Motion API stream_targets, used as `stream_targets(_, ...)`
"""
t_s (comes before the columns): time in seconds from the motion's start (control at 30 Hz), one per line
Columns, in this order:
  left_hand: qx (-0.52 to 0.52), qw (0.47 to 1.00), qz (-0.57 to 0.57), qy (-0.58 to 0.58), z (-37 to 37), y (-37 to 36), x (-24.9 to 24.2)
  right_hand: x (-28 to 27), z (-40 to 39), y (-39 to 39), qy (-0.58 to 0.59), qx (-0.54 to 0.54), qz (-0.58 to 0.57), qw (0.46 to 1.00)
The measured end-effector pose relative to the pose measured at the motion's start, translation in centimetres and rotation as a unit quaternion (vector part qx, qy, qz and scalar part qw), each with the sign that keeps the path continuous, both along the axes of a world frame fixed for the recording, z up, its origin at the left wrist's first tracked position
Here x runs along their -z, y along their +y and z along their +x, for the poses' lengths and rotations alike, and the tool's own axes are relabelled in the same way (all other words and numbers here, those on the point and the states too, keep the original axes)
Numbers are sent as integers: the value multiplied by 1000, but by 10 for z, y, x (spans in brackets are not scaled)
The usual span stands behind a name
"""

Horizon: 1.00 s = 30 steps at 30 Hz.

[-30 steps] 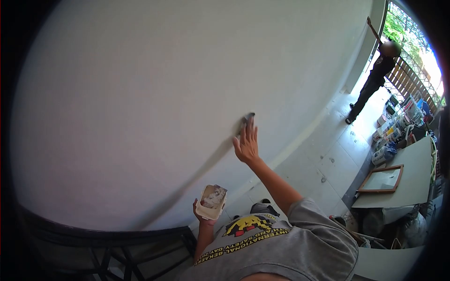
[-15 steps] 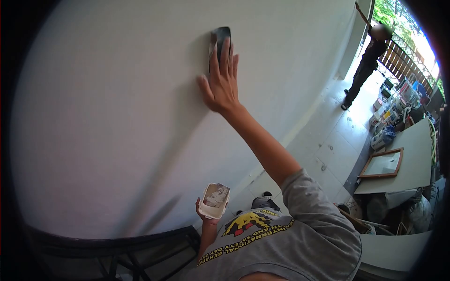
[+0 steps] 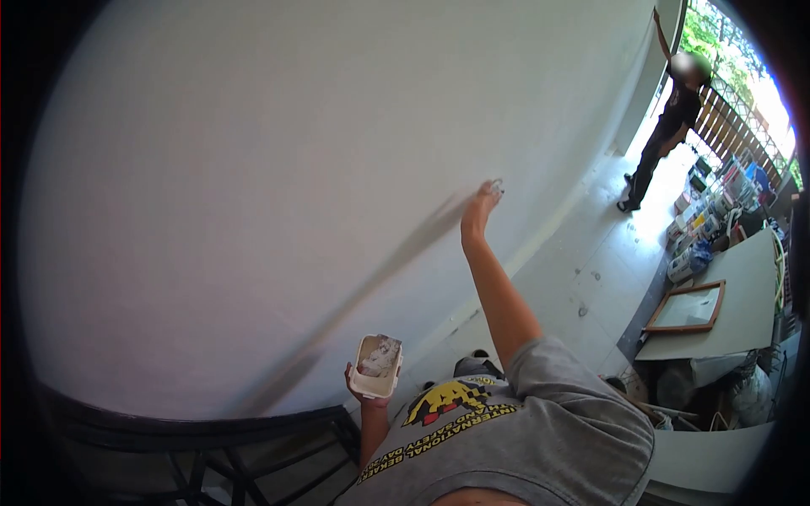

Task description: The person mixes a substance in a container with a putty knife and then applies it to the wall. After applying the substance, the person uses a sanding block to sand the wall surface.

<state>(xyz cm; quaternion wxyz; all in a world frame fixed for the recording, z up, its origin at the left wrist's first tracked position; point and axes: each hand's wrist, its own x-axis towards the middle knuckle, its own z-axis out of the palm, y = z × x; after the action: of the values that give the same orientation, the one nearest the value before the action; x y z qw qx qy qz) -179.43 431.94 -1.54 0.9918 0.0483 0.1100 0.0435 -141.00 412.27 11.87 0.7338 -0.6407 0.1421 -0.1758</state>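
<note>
My left hand (image 3: 368, 395) is wrapped round the lower end of a small white tub (image 3: 377, 384), near my chest. Whitish paste (image 3: 380, 357) lies inside the tub. My right arm reaches up toward the pale wall (image 3: 253, 202), and my right hand (image 3: 481, 209) is at the wall with its fingers closed round a small tool (image 3: 496, 186). Only a little of that tool shows, smeared with something whitish, so its shape is unclear. The shadow of my arm falls across the wall to the lower left.
Another person (image 3: 671, 126) in dark clothes stands at the far end with an arm raised to the wall. Buckets (image 3: 680, 266), a wood-framed pane (image 3: 688, 308) and boards (image 3: 742, 295) line the right side. A black metal frame (image 3: 194, 428) runs along the lower left.
My right hand has moved down and to the right along the wall, from spread fingers on a dark tool to a closed grip. The tub has shifted slightly left.
</note>
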Motion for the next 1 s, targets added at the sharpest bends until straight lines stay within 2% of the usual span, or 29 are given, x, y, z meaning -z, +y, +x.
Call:
stream_targets(0.07,11,998,54,-1,2,1,-6,-17,-17,1,-50,-28,-12,998)
stream_targets(0.1,30,997,64,-38,3,4,-1,-32,-27,4,-69,-41,-16,997)
stream_targets(0.17,41,998,45,-18,4,5,-4,-95,-48,18,-258,-64,-5,964)
stream_targets(0.27,61,997,36,8,2,13,-5,-164,-71,47,-431,-56,-157,887)
stream_targets(0.3,66,997,35,13,1,15,0,-174,-70,58,-494,-47,-222,839)
stream_targets(0.33,69,997,34,18,1,17,3,-184,-79,66,-494,-62,-271,824)
stream_targets(0.4,72,997,33,24,2,21,13,-178,-81,89,-442,-83,-378,809)
stream_targets(0.5,62,997,32,28,1,22,12,-151,-55,90,-429,-23,-473,770)
stream_targets(0.53,55,997,40,33,2,19,8,-150,-46,81,-433,3,-452,780)
stream_targets(0.63,36,996,63,50,0,11,-1,-141,-4,51,-376,60,-346,858)
stream_targets(0.73,-1,999,-29,22,0,1,-5,-125,28,15,-298,69,-236,922)
stream_targets(0.77,-4,1000,-1,7,-2,2,3,-112,36,4,-270,71,-205,938)
stream_targets(0.87,-22,997,49,57,0,-5,-1,-32,56,-37,-171,12,-174,970)
stream_targets(0.9,-19,997,41,67,0,-6,-2,3,54,-54,-113,-41,-185,975)
stream_targets(1.0,-25,996,51,74,-2,5,26,159,30,-107,94,-180,-261,944)
